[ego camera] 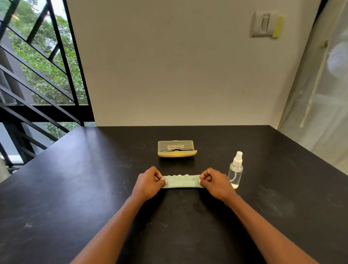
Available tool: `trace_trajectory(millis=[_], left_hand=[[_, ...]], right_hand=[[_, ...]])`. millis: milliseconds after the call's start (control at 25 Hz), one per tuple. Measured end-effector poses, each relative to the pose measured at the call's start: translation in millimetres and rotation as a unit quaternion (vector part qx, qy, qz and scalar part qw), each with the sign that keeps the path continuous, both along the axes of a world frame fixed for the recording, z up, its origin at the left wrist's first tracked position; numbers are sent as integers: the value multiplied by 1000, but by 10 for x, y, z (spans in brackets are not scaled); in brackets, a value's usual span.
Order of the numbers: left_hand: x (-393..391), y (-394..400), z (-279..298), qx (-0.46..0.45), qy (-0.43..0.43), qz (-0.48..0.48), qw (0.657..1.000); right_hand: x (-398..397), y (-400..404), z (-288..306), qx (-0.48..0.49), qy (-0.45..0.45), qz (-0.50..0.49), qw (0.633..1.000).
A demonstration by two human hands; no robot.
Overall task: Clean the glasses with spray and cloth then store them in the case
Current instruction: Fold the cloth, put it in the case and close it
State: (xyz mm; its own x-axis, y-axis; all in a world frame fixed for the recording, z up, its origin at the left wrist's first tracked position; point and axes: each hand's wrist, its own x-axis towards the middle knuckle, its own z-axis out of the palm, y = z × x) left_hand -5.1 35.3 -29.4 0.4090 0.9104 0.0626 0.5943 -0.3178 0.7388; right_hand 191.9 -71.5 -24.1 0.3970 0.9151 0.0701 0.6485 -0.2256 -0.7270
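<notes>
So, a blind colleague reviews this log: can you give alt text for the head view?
Two bare hands, left hand and right hand, pinch the ends of a folded pale green cloth on a black table. A clear spray bottle stands beside the right hand; behind the cloth, an open yellow case holds glasses.

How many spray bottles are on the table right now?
1. The clear spray bottle stands upright beside the right hand, nearer than the open glasses case. None looks hidden.
</notes>
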Motion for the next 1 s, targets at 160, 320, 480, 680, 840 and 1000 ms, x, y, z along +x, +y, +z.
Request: trace_trajectory(millis=[160, 320, 480, 680, 840, 1000], left_hand=[[29, -1, -9, 4, 0, 17, 1000], [37, -36, -23, 72, 6, 4, 997], [-59, -34, -17, 132, 26, -90, 987], [-158, 1, 35, 177, 133, -205, 953], [-139, -93, 47, 280, 201, -215, 914], [-151, -154, 20, 326, 197, -185, 906]], right_hand=[[8, 37, -59, 7, -45, -19, 999], [-19, 11, -138, 69, -124, -28, 990], [-33, -69, -150, 114, -177, 52, 976], [2, -99, -171, 91, -263, 124, 952], [3, -99, -122, 84, -304, 161, 935], [13, -93, -103, 64, -315, 181, 930]])
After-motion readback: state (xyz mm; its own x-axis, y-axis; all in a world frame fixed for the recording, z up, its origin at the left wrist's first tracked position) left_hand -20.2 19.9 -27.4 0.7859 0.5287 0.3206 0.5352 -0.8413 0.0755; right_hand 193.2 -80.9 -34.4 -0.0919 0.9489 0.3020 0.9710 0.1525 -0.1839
